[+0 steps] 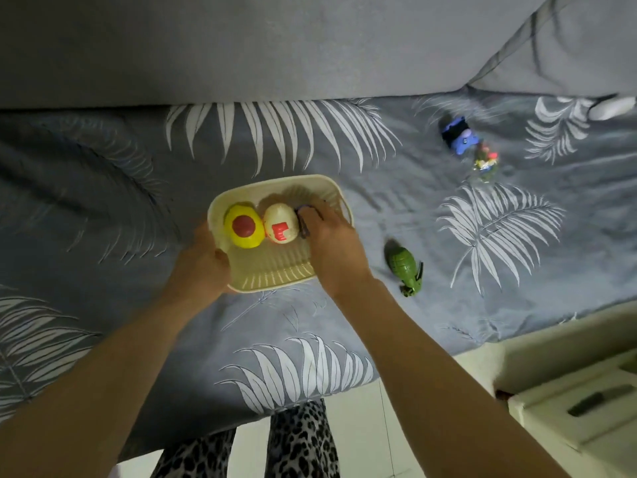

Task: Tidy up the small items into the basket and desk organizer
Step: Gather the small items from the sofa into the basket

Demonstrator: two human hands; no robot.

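Observation:
A cream slotted basket [275, 276] sits on the grey leaf-print bedsheet. Inside it lie a yellow egg toy [244, 226] with a red circle and a white egg toy [281, 228] with a red mark. My left hand [203, 260] grips the basket's near left rim. My right hand [331, 243] reaches into the basket's right side and holds a small dark purple item [305, 215], mostly hidden by the fingers. On the sheet to the right of the basket lies a green grenade toy [405, 269].
A blue toy [458, 136] and a small clear multicoloured item [485, 162] lie at the far right of the bed. A grey pillow or headboard [275, 46] runs along the back. A cream cabinet [568, 401] stands at lower right, beside the bed edge.

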